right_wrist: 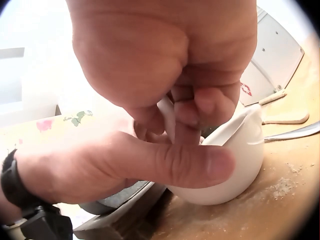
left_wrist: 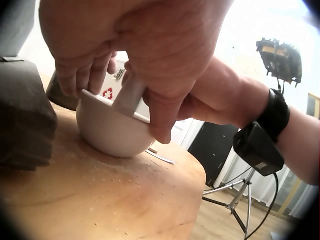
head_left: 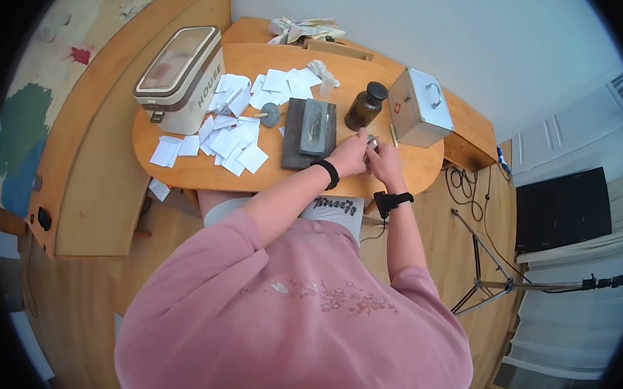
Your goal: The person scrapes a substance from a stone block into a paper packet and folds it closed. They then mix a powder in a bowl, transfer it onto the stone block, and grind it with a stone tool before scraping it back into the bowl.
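Note:
A white mortar stands on the wooden table, with a pale pestle slanting into it. My left hand holds the mortar by its rim, the thumb on one side and the fingers on the other, as the left wrist view shows. Curled around the pestle are the fingers of my right hand, above the bowl in the right wrist view. The inside of the mortar is mostly hidden by the hands.
Left of the hands lies a grey stone block on a dark slab. A brown bottle and silver case stand beyond. White papers and a lunch box are farther left. A metal handle lies beside the mortar.

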`<state>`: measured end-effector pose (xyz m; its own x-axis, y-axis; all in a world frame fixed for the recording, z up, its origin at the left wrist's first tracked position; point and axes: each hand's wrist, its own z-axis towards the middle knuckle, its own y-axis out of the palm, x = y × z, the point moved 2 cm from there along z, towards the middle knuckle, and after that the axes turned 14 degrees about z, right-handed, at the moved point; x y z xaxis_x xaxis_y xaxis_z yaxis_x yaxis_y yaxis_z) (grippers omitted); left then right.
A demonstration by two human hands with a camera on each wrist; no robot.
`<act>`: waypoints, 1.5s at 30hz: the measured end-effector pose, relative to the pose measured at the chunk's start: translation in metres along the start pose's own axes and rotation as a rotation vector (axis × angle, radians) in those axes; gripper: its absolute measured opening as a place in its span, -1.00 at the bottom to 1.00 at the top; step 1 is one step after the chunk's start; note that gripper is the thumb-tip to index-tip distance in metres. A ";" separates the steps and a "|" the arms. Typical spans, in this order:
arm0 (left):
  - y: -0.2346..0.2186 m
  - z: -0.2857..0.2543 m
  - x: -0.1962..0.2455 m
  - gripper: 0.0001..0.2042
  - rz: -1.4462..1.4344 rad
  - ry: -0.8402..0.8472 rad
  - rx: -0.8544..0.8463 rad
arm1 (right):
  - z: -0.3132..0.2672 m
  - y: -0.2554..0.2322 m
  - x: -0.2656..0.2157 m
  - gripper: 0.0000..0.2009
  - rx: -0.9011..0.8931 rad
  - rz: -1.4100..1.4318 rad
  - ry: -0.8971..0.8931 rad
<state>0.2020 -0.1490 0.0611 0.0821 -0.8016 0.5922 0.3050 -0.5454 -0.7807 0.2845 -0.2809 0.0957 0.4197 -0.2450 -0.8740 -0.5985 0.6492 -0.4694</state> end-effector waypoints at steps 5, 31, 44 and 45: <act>0.000 -0.002 -0.001 -0.31 0.001 0.022 0.029 | 0.007 0.002 0.011 -0.71 0.133 -0.143 -0.105; -0.007 -0.006 -0.004 -0.38 -0.031 -0.014 0.068 | 0.001 0.011 0.010 -0.73 0.143 -0.094 -0.131; -0.017 -0.010 0.002 -0.49 -0.031 0.005 0.090 | 0.002 0.016 0.009 -0.74 0.080 0.030 -0.158; -0.017 -0.011 0.002 -0.50 -0.018 -0.002 0.086 | 0.000 0.015 0.010 -0.75 0.130 -0.143 -0.148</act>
<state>0.1870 -0.1442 0.0736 0.0780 -0.7912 0.6066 0.3870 -0.5367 -0.7497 0.2799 -0.2734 0.0803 0.5946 -0.2391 -0.7676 -0.4371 0.7052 -0.5583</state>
